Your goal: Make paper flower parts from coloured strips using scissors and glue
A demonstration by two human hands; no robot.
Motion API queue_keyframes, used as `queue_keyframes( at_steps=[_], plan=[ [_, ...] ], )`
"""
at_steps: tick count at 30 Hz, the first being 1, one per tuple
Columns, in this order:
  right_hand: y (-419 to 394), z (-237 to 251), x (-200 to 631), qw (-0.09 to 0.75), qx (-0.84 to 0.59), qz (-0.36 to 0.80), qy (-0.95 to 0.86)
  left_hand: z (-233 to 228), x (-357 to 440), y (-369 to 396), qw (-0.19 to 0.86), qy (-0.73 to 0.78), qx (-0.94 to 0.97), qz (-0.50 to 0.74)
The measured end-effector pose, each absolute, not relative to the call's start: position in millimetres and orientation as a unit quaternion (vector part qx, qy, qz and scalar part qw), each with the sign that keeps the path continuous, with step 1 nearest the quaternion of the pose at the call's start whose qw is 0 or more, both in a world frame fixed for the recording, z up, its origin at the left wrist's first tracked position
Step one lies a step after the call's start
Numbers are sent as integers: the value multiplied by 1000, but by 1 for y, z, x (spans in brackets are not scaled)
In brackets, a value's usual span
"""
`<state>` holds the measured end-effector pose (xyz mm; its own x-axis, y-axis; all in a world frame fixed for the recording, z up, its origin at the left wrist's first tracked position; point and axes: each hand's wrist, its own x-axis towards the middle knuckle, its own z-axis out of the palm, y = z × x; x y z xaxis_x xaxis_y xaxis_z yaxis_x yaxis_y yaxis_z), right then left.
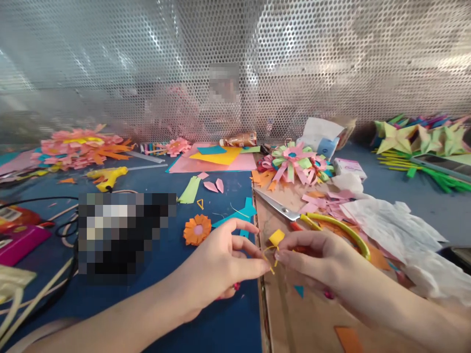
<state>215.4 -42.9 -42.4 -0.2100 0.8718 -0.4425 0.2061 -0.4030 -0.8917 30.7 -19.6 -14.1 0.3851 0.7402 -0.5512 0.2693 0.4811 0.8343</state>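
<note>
Pinching from the left, left hand point(217, 262), fingertips closed on a thin yellow paper strip point(273, 245) just right of the orange paper flower point(197, 229); gripping the same strip from the right, right hand point(316, 260), with scissors point(294, 215) just beyond, further right again.

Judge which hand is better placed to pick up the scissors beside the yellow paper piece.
Right, probably. The right hand lies just below the scissors on the cardboard. The left hand is further off over the blue mat. Both pinch the yellow paper piece.
</note>
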Motion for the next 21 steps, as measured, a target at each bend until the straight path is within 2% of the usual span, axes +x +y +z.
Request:
queue_keyframes(
  at_steps=[9, 15, 21],
  plan=[
    [-55, -39, 207, 279, -582, 633, -426, -15, 29, -20, 682, 542, 467, 150],
    [-65, -58, 210, 298, -546, 584, -522, -22, 28, -22, 691, 553, 445, 135],
    [-72, -64, 207, 303, -582, 559, -507, -33, 24, -26, 659, 559, 473, 171]
  ],
)
